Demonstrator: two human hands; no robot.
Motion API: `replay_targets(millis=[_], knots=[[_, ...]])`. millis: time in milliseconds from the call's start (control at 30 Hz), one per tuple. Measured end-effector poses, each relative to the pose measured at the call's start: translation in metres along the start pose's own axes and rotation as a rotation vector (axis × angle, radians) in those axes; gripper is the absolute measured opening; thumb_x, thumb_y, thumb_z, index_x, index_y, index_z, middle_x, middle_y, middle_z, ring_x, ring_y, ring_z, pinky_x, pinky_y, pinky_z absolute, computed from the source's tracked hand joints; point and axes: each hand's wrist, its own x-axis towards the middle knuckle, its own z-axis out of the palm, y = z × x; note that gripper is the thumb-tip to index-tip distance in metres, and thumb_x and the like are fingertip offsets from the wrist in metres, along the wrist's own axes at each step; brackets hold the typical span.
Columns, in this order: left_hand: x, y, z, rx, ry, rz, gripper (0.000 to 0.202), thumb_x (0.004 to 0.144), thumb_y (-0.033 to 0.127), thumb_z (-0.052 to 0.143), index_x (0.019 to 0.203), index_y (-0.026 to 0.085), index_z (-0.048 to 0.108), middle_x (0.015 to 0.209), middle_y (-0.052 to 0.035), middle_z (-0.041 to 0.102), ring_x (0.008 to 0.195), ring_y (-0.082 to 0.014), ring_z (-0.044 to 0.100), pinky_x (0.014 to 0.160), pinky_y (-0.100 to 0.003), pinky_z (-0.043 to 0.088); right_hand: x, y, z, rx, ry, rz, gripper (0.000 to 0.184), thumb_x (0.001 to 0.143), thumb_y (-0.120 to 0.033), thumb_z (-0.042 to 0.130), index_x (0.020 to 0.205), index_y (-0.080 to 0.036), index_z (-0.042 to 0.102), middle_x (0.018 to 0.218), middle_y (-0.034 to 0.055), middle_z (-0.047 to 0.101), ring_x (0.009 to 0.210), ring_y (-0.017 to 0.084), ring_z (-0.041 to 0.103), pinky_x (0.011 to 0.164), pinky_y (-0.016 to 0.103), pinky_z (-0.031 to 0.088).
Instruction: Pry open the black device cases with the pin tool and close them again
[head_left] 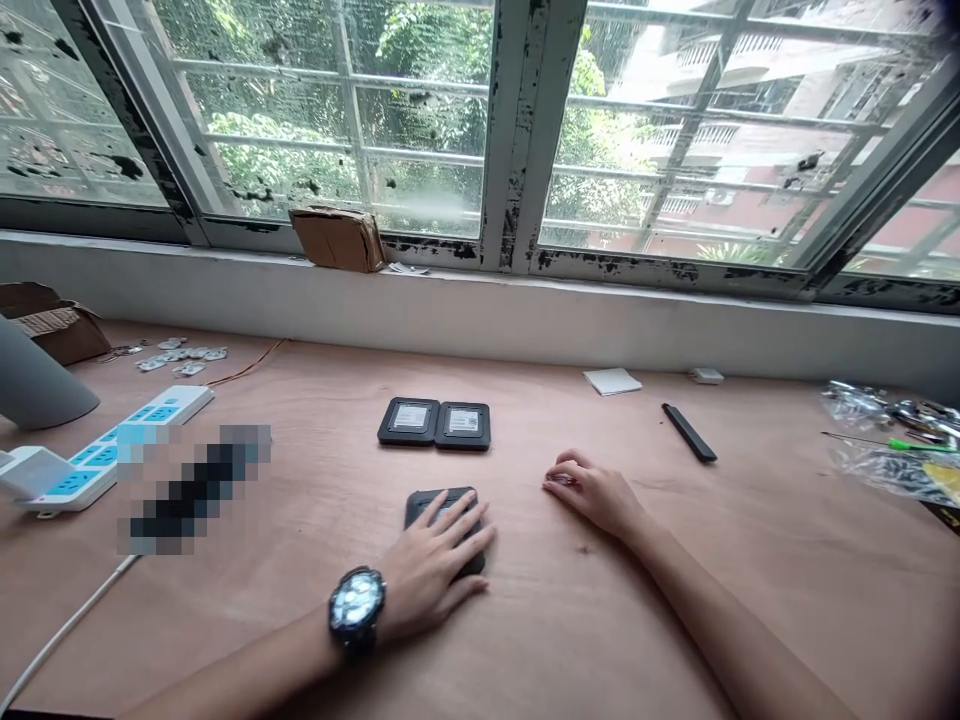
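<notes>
My left hand (441, 560), with a watch (357, 608) on its wrist, lies flat with fingers spread over a black, rounded flat case (421, 500). Most of that case is hidden under the palm and fingers. Just beyond it, two similar black cases with white labels, a left one (409, 421) and a right one (463, 425), lie side by side. To the right, my right hand (596, 495) rests on the table with its fingers curled together. Something small and shiny shows between those fingertips, too little to name.
A white power strip (120, 450) with a plug and a blurred-out dark object (199, 490) lie left. Small white pieces (182, 354) sit behind. A black bar (688, 433), white paper (613, 381) and plastic bags (892, 470) are right. A cardboard box (337, 238) stands on the sill.
</notes>
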Motion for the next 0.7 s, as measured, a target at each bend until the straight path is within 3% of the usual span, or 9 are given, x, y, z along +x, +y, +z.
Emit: replay_targets(millis=[167,300,367,500,700], knots=[[-0.060,-0.042,-0.013,0.178,0.037,-0.173,0.063,0.101,0.052,0.054,0.157,0.030,0.037,0.165,-0.0086,0.030,0.150,-0.0358,0.033,0.121,-0.057,0.029,0.001,-0.005,-0.001,0.037,-0.029,-0.018,0.021,0.099,-0.043,0.058,0.101,-0.030,0.074,0.111,0.0040,0.071,0.087,0.022,0.072,0.070,0.034,0.056],[-0.096,-0.079,-0.017,0.277,0.114,-0.462,0.076,0.094,0.063,0.057,0.159,0.030,0.034,0.163,-0.0112,0.034,0.148,-0.0420,0.033,0.119,-0.065,0.025,0.003,-0.008,-0.002,0.055,-0.051,-0.022,0.021,0.100,-0.043,0.057,0.102,-0.030,0.074,0.111,0.0046,0.071,0.088,0.022,0.071,0.072,0.035,0.056],[-0.104,-0.102,-0.019,0.283,0.146,-0.559,0.077,0.093,0.065,0.057,0.158,0.028,0.036,0.162,-0.0127,0.036,0.148,-0.0423,0.033,0.118,-0.064,0.029,0.003,-0.008,-0.003,0.063,-0.053,-0.021,0.021,0.100,-0.042,0.057,0.102,-0.030,0.074,0.110,0.0045,0.071,0.087,0.022,0.071,0.073,0.034,0.057],[-0.099,-0.157,-0.022,0.207,0.096,-0.598,0.075,0.096,0.066,0.050,0.158,0.024,0.037,0.166,-0.0113,0.029,0.152,-0.0387,0.024,0.120,-0.058,0.030,0.003,-0.008,-0.003,0.066,-0.056,-0.020,0.020,0.100,-0.041,0.057,0.102,-0.029,0.074,0.111,0.0045,0.070,0.089,0.022,0.071,0.074,0.034,0.056],[-0.064,-0.228,-0.020,0.027,0.121,-0.643,0.076,0.099,0.071,0.034,0.154,0.019,0.044,0.163,-0.0077,0.035,0.153,-0.0320,0.026,0.123,-0.050,0.028,0.002,-0.006,-0.003,0.054,-0.057,-0.020,0.020,0.099,-0.040,0.058,0.103,-0.029,0.074,0.113,0.0038,0.070,0.088,0.020,0.071,0.076,0.033,0.056]])
